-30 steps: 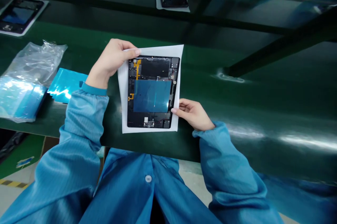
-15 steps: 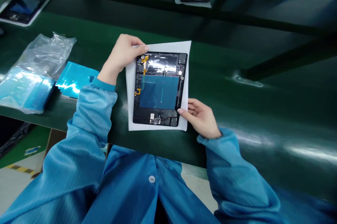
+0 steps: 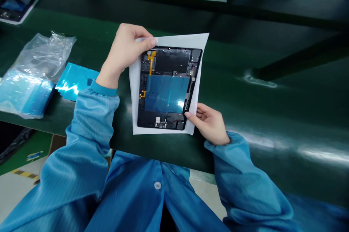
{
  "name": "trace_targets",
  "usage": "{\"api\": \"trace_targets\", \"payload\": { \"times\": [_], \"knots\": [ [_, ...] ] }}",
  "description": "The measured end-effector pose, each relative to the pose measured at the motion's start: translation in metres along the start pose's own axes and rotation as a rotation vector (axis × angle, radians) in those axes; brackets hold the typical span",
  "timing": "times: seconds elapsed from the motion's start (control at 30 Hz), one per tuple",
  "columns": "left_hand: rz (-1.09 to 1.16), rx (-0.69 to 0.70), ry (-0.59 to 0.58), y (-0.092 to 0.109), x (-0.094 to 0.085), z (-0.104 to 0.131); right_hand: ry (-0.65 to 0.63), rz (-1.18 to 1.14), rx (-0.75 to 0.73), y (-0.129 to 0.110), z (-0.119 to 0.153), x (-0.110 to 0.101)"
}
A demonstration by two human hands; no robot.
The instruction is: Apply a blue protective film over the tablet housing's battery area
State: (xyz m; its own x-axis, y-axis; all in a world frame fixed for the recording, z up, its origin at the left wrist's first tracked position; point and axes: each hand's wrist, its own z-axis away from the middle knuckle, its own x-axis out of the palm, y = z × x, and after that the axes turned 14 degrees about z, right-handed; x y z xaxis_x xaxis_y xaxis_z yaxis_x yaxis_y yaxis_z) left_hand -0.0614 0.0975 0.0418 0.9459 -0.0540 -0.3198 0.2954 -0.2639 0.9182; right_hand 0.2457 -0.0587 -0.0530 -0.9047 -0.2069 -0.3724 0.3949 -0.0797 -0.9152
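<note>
Left hand (image 3: 124,52) pinching white sheet (image 3: 163,130) at 11 o'clock corner; right hand (image 3: 211,124) gripping 4 o'clock edge. Open tablet chassis (image 3: 167,86) on sheet, mid green belt (image 3: 245,97). Versus a second ago: far edge raised, slightly twisted clockwise. Being repositioned, not released.

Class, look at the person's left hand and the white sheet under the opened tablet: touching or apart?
Touching. The head view shows the left hand pinching the white sheet's top-left corner, thumb tip on top beside the opened tablet.
</note>
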Motion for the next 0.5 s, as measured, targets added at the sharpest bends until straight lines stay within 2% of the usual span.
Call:
{"api": "trace_targets", "payload": {
  "times": [0.13,0.23,0.3,0.33,0.4,0.5],
  "knots": [
    [-0.007,0.070,0.029,-0.020,0.001,-0.005,0.032,0.037,-0.072,0.006,-0.007,0.003],
    [0.012,0.103,0.233,-0.052,0.007,-0.011,0.110,0.135,-0.089,0.011,-0.040,-0.006],
    [-0.081,0.045,0.370,-0.073,0.013,-0.012,0.184,0.209,-0.074,0.011,-0.079,-0.021],
    [-0.162,-0.006,0.383,-0.082,0.017,-0.011,0.220,0.233,-0.065,0.010,-0.103,-0.031],
    [-0.284,-0.047,0.329,-0.095,0.024,-0.006,0.281,0.279,-0.040,0.003,-0.154,-0.052],
    [-0.350,-0.015,0.241,-0.102,0.030,0.002,0.354,0.381,0.031,-0.010,-0.222,-0.084]
  ]
}}
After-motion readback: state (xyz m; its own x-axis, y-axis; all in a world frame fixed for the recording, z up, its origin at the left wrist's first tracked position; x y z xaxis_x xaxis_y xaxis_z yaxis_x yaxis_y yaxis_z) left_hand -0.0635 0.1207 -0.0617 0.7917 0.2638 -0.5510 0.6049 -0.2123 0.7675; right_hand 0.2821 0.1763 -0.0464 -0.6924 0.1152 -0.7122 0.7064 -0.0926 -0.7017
